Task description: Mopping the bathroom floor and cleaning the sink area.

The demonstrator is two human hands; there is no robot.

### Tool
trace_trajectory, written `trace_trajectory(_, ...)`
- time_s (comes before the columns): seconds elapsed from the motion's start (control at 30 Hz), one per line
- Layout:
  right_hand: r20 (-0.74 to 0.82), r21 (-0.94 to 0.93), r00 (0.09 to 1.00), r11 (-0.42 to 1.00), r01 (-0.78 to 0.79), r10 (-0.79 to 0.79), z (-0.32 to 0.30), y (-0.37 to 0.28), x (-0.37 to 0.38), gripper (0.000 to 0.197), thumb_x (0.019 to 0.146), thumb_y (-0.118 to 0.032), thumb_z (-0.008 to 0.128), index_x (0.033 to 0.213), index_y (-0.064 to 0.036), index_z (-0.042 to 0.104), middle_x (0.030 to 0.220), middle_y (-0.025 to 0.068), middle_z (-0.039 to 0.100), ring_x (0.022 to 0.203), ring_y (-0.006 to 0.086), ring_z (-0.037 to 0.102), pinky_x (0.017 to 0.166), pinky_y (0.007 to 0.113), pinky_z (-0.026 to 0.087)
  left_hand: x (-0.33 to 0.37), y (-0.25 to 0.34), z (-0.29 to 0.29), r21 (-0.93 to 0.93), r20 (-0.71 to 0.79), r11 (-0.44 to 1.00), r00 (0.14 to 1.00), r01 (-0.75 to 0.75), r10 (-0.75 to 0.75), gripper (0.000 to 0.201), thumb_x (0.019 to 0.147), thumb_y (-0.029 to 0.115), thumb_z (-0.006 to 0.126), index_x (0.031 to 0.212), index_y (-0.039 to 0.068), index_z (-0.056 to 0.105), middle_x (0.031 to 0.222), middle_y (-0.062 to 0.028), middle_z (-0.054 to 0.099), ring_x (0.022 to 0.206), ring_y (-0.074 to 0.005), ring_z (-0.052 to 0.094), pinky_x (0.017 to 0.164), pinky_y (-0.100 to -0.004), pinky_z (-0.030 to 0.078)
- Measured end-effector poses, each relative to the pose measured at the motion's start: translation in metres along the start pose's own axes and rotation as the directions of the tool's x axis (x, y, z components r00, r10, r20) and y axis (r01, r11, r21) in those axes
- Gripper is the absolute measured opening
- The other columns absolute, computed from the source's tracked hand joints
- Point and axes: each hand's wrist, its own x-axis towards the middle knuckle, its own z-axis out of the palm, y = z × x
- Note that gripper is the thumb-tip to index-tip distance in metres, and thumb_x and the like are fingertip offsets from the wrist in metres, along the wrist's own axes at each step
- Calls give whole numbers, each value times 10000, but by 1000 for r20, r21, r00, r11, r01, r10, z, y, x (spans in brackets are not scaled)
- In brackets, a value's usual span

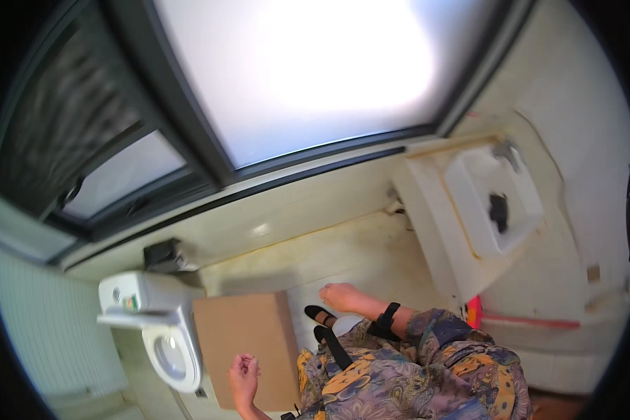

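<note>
My left hand (243, 383) is raised over a brown cardboard box (241, 325), its fingers loosely curled with small gaps between them and nothing seen in them. Whether it touches the box I cannot tell. Farther right, my right hand (339, 297) is above the pale floor near my black shoes (318, 315). Its fingers are folded in, and no object shows in them. A black band (386, 317) circles the right wrist. The box stands between the toilet and my legs.
A white toilet (178, 374) with its lid raised is at the left, with a black bin-like object (163, 256) behind it. At the right is a white sink (462, 192) holding a dark item (498, 213). Below lies a red-handled tool (528, 322). A dark-framed window (245, 168) spans the far wall.
</note>
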Motion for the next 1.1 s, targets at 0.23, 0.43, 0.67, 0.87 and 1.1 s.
trace_trajectory(0.23, -390, 185, 854, 938, -294, 345, -24, 95, -154, 153, 848, -186, 529, 855, -51, 600, 900, 166, 614, 867, 366, 596, 758, 448, 485, 44, 55, 70, 134, 275, 980, 956, -145, 104, 97, 866, 56, 594, 945, 12, 558, 714, -15, 557, 630, -93, 537, 567, -238, 475)
trace_trajectory(0.43, -768, 371, 452, 890, -264, 455, -107, 149, -276, 99, 820, -110, 581, 859, -23, 608, 841, 165, 602, 806, 350, 587, 715, 409, 473, 24, 62, 132, 250, 369, 951, 926, -179, 77, 122, 857, 68, 599, 959, 11, 566, 663, -17, 543, 605, -93, 544, 553, -239, 470)
trace_trajectory(0.67, -815, 171, 385, 815, -554, 433, -231, 327, -383, 155, 796, -132, 637, 899, -54, 552, 889, 141, 561, 843, 357, 577, 723, 440, 477, -12, 54, 224, 160, 254, 968, 956, -192, 148, 106, 851, 26, 588, 954, 35, 562, 656, 5, 510, 589, -78, 505, 527, -229, 433)
trace_trajectory(0.87, -532, -190, 740, 794, -577, 411, -273, 447, -401, 669, 694, -230, 763, 1279, -132, 454, 1121, 183, 505, 1013, 403, 535, 834, 455, 485, -69, 88, 367, 186, 242, 961, 958, -204, 156, 98, 855, 45, 592, 947, 22, 568, 684, -25, 564, 625, -98, 562, 558, -241, 479)
trace_trajectory(1.1, -344, -366, 906, 854, -369, 245, -279, 466, -388, 635, 709, -272, 755, 1262, -115, 485, 1132, 190, 506, 1005, 424, 542, 793, 476, 495, -125, 207, 544, 325, 607, 780, 750, -535, 262, 183, 864, 122, 641, 1000, 16, 582, 696, -42, 597, 631, -98, 550, 596, -268, 458)
